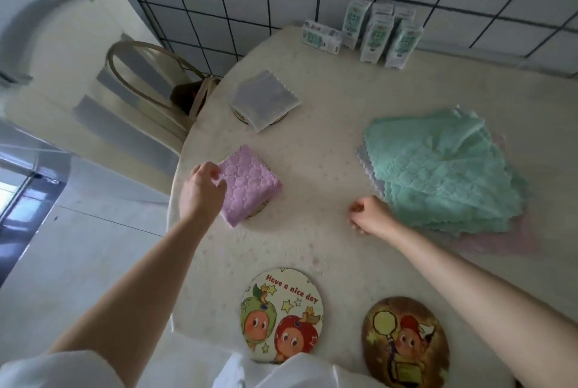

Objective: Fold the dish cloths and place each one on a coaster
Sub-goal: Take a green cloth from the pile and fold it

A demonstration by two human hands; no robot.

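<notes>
The second placing was being finished. At left centre of the frame the left hand (203, 190) had its grip curled on the upper left corner of the folded lilac cloth (250, 187), seemingly pinching it, as the cloth lay on a coaster (259, 211). A folded grey cloth (264, 99) sat on another coaster above it. The right hand (372, 215) rested just beside the pile (444, 168) at right, grip curled shut and apparently empty.

Next, I judge, a cloth had to be taken from the pile, folded, and set on one of two bare coasters (281, 309) at the bottom of the frame.

Both covered coasters showed only slivers of rim. The pile's lower layers peeked out at its edges, so their number was unclear.
</notes>
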